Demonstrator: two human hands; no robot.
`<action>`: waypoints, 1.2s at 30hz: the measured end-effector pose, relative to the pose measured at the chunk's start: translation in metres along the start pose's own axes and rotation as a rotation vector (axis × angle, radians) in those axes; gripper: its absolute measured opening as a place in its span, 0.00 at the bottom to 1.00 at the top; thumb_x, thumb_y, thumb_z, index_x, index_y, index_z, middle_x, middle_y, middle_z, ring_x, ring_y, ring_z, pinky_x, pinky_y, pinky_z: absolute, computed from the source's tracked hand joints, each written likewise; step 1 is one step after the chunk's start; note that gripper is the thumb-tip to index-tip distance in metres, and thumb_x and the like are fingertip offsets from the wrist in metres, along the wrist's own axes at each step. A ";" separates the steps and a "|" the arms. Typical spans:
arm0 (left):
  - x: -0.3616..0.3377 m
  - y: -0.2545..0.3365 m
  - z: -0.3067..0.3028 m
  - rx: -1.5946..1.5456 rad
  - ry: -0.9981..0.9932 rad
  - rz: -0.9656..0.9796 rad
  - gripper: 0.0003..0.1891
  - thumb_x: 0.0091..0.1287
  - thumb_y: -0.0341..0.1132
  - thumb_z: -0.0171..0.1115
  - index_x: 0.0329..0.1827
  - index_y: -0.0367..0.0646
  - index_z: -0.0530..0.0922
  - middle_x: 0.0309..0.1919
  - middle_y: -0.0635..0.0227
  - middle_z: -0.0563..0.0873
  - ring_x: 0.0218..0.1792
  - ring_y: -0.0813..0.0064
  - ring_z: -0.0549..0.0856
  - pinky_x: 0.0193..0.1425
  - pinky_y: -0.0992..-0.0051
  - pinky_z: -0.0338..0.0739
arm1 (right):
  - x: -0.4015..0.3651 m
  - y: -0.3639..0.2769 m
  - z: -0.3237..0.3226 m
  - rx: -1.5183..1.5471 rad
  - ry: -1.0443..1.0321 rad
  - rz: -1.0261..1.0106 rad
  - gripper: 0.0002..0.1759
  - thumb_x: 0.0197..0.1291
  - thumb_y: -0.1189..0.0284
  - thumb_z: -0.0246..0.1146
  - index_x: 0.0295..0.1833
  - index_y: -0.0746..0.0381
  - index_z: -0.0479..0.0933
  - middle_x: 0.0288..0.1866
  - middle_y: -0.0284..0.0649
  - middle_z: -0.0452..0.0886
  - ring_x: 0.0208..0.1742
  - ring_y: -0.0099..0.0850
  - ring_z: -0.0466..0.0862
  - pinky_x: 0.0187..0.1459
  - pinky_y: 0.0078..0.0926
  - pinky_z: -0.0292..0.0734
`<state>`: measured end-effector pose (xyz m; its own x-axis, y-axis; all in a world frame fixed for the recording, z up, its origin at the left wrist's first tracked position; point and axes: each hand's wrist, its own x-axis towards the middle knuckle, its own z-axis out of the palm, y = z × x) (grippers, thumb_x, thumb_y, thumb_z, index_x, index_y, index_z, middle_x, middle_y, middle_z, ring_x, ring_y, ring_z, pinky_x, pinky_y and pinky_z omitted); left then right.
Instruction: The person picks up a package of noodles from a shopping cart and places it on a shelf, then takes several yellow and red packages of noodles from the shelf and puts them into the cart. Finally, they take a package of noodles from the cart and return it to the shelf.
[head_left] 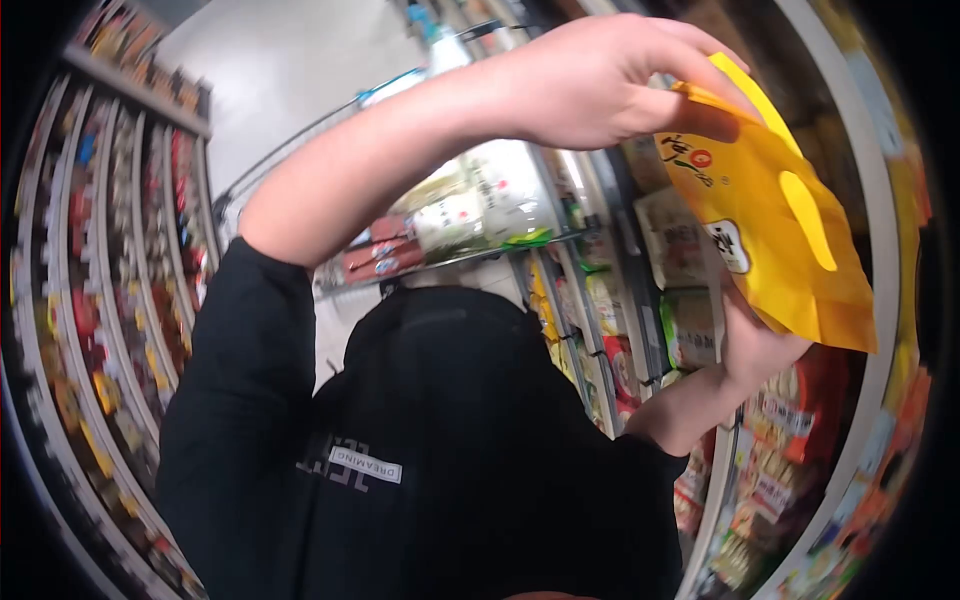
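Observation:
A bright yellow plastic food bag with dark printed characters and a red mark is held up at the right. My left hand reaches across from the left and is closed on the bag's top edge. Lower down, my right hand supports the bag near its bottom, its fingers mostly hidden behind the packaging. The bag hangs tilted in front of the shelf on the right.
A wire shopping cart in front of me carries white-and-green packages and reddish-brown packs. Tall store shelves line the left. Shelves on the right hold many packaged foods. A pale floor shows beyond the cart.

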<state>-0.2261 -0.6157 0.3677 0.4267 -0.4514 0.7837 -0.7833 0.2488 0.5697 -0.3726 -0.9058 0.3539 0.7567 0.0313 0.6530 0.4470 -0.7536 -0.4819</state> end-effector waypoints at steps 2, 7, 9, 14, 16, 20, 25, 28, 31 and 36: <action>-0.031 0.030 -0.043 0.043 -0.074 -0.003 0.21 0.75 0.28 0.51 0.69 0.44 0.81 0.62 0.56 0.84 0.64 0.62 0.83 0.72 0.65 0.75 | 0.010 -0.009 0.035 0.181 -0.065 0.095 0.52 0.42 0.87 0.83 0.76 0.69 0.66 0.68 0.48 0.79 0.65 0.38 0.84 0.68 0.39 0.79; -0.136 0.079 -0.099 0.110 0.106 -0.483 0.21 0.78 0.32 0.49 0.71 0.43 0.78 0.64 0.57 0.83 0.65 0.67 0.82 0.72 0.69 0.75 | 0.025 -0.041 0.126 0.573 -0.385 0.137 0.52 0.47 0.87 0.81 0.77 0.67 0.61 0.69 0.49 0.77 0.66 0.37 0.82 0.70 0.38 0.76; -0.172 0.108 -0.106 0.111 0.291 -0.884 0.19 0.82 0.37 0.53 0.71 0.44 0.79 0.67 0.59 0.83 0.66 0.69 0.82 0.72 0.70 0.75 | 0.030 -0.063 0.168 0.550 -0.432 0.070 0.50 0.46 0.82 0.84 0.74 0.67 0.65 0.65 0.47 0.79 0.63 0.37 0.84 0.62 0.36 0.82; -0.249 0.155 -0.111 0.441 0.688 -0.885 0.15 0.80 0.35 0.61 0.64 0.42 0.84 0.54 0.64 0.89 0.57 0.70 0.88 0.66 0.71 0.80 | 0.022 -0.129 0.259 0.723 -0.726 0.105 0.60 0.51 0.75 0.83 0.84 0.61 0.51 0.75 0.49 0.66 0.75 0.40 0.74 0.70 0.42 0.79; -0.291 0.165 -0.120 0.594 0.688 -0.883 0.15 0.81 0.35 0.60 0.66 0.41 0.83 0.53 0.65 0.89 0.55 0.72 0.88 0.64 0.72 0.80 | 0.013 -0.147 0.293 0.769 -0.852 0.049 0.60 0.53 0.75 0.82 0.85 0.60 0.50 0.76 0.49 0.65 0.75 0.41 0.74 0.69 0.42 0.80; -0.349 0.189 -0.121 0.673 0.675 -1.066 0.15 0.80 0.31 0.61 0.64 0.37 0.83 0.69 0.62 0.82 0.70 0.66 0.80 0.76 0.68 0.73 | -0.020 -0.167 0.367 0.904 -0.991 0.135 0.53 0.58 0.74 0.79 0.84 0.60 0.55 0.76 0.50 0.66 0.72 0.40 0.77 0.69 0.41 0.80; -0.424 0.190 -0.119 0.677 0.738 -1.266 0.13 0.77 0.31 0.63 0.59 0.35 0.85 0.70 0.57 0.80 0.70 0.61 0.80 0.75 0.66 0.74 | -0.068 -0.176 0.441 0.794 -1.263 0.015 0.27 0.63 0.72 0.75 0.66 0.66 0.79 0.64 0.45 0.82 0.63 0.33 0.84 0.63 0.31 0.81; -0.465 0.186 -0.120 0.576 0.765 -1.371 0.13 0.77 0.33 0.64 0.57 0.35 0.86 0.69 0.57 0.80 0.70 0.60 0.79 0.75 0.67 0.73 | -0.090 -0.186 0.462 0.628 -1.415 0.020 0.19 0.63 0.70 0.75 0.56 0.68 0.86 0.56 0.45 0.88 0.56 0.30 0.87 0.59 0.28 0.81; -0.492 0.179 -0.124 0.452 0.727 -1.444 0.14 0.78 0.36 0.64 0.58 0.36 0.86 0.71 0.54 0.79 0.73 0.59 0.77 0.75 0.68 0.71 | -0.115 -0.180 0.490 0.600 -1.544 0.122 0.17 0.64 0.69 0.75 0.54 0.67 0.87 0.50 0.44 0.91 0.49 0.29 0.89 0.54 0.28 0.83; -0.542 0.151 -0.118 0.391 0.716 -1.542 0.15 0.78 0.39 0.64 0.58 0.38 0.87 0.74 0.51 0.76 0.75 0.58 0.75 0.76 0.65 0.71 | -0.151 -0.170 0.516 0.539 -1.592 0.203 0.17 0.66 0.68 0.73 0.55 0.66 0.87 0.40 0.41 0.92 0.41 0.26 0.90 0.45 0.29 0.84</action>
<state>-0.5223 -0.2320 0.0581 0.8367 0.4076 -0.3659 0.4904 -0.2601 0.8318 -0.3168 -0.4435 0.0352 0.3624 0.8042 -0.4711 0.1357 -0.5456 -0.8270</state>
